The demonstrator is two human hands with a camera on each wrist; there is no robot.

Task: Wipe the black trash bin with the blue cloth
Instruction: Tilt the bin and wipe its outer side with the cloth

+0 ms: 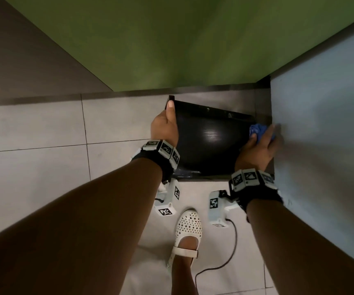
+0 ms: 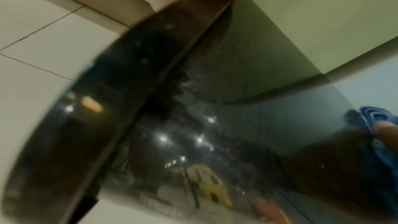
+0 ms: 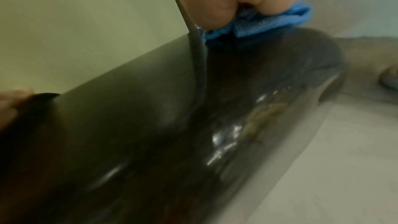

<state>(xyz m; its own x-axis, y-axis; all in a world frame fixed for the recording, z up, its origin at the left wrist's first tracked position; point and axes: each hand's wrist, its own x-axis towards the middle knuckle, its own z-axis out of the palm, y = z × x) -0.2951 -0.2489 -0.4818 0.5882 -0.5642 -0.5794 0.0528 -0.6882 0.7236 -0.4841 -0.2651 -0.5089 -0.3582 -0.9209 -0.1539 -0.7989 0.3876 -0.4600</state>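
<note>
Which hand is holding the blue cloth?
The right hand holds the blue cloth, against the bin's right side. The left hand only grips the bin's left edge.

left hand (image 1: pixel 165 126) gripping, right hand (image 1: pixel 257 150) clutching, forearms extended

The black trash bin (image 1: pixel 206 141) stands in a corner: the pale panel (image 1: pixel 320 145) is just beside its right side (a narrow gap only), the green wall (image 1: pixel 172 50) near behind. Open tiled floor (image 1: pixel 33 135) lies on its left.
</note>
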